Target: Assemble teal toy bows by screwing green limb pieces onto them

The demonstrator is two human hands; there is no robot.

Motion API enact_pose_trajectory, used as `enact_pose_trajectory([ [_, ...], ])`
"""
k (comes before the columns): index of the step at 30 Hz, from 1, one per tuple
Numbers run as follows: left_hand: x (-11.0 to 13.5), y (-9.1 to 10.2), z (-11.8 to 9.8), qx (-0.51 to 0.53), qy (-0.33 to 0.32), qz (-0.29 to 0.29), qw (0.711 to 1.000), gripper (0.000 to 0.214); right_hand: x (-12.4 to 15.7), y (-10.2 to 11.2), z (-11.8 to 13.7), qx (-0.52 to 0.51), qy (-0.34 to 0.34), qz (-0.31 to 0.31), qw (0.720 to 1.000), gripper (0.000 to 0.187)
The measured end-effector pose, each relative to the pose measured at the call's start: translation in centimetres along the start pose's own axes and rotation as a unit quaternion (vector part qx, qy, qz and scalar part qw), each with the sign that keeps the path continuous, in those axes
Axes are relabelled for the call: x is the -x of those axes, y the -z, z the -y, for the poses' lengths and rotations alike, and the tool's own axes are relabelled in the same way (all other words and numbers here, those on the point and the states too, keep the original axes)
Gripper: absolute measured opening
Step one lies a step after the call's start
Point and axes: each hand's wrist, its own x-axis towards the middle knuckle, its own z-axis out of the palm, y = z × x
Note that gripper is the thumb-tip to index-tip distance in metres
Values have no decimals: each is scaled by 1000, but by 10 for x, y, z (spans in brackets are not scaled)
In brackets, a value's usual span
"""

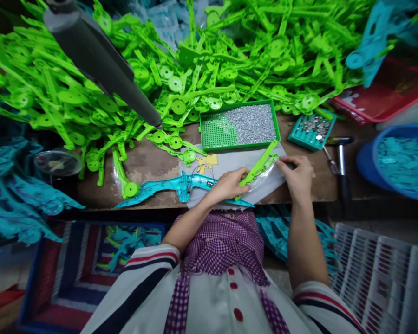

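My left hand (pixel 230 185) is closed around the lower end of a bright green plastic arm (pixel 261 163), which slants up to the right. My right hand (pixel 298 175) is beside the arm's upper part, thumb and forefinger pinched together; whatever they hold is too small to make out. Beneath my left hand a blue bow-shaped plastic part (pixel 165 185) lies along the table's front edge, partly covered by the hand. Under both is a pale sheet (pixel 204 197) with a yellow cartoon figure. Another green arm (pixel 123 178) rests against the blue part's left end.
Behind are a heap of green arms (pixel 209 55) and a green tray (pixel 237 147) of small metal pieces. At right are a teal box (pixel 308 140), a hammer (pixel 341 162), a blue bucket (pixel 365 157) and a red bin (pixel 393 93). A dark grey tool (pixel 101 60) hangs overhead at left.
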Motion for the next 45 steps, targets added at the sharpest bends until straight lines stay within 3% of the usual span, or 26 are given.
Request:
enact_pose_trajectory([
  [7,-1,1,-4,-22,17,11,1000,29,-17,2,-5,19,0,57,998,27],
  [14,-4,-2,-3,-23,31,7,999,29,-42,4,7,109,-117,119,980,30],
  [17,-5,-2,-2,-18,28,1,999,30,-40,2,10,111,-133,125,977,30],
  [21,-5,-1,1,-4,14,-1,1000,30,-25,3,1,70,-49,81,993,35],
  [24,-4,1,1,14,-4,-11,1000,32,-14,8,-1,9,8,11,1000,38],
  [29,1,7,-11,2,-55,-34,998,38,2,20,24,-8,87,-98,991,37],
  [34,7,7,-28,-84,-100,13,991,40,14,12,39,-5,146,-64,987,45],
  [39,7,3,-30,-132,-57,30,989,32,17,3,27,-22,139,-26,990,51],
  [45,1,1,-32,-171,-31,46,984,37,15,3,22,46,136,-1,990,41],
])
